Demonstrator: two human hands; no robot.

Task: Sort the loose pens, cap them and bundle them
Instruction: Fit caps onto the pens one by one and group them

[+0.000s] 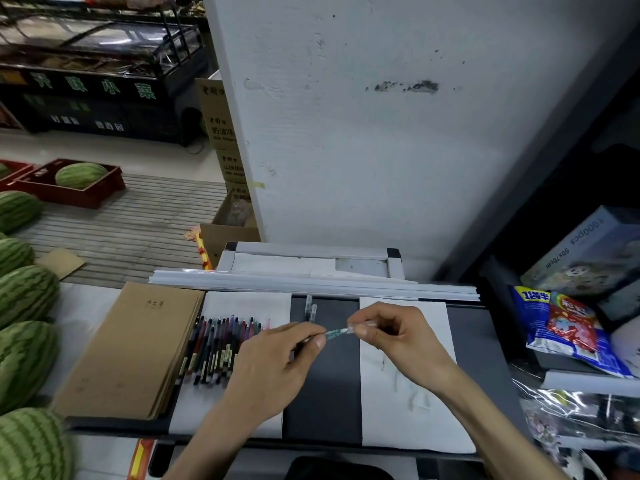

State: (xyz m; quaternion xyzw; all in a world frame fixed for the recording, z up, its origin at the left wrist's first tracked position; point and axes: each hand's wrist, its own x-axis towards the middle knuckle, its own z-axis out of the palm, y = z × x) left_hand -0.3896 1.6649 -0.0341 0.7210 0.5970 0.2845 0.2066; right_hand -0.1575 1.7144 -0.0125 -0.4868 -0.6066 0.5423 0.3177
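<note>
My left hand [277, 362] pinches the barrel of a teal pen [334, 334] held level above the dark table [322, 393]. My right hand [391, 332] grips a clear cap [351, 329] right at the pen's tip. Several loose pens [218, 344] in dark, red and purple colours lie side by side on a white sheet [194, 407] to the left. Two capped pens [310, 310] with clear caps lie on the dark strip just beyond my hands.
A stack of brown notebooks [135, 348] lies left of the pens. A second white sheet [408, 410] lies under my right forearm. Long white strips [311, 284] edge the table's far side. Watermelons [24, 299] line the left; snack bags [568, 327] and a box stand right.
</note>
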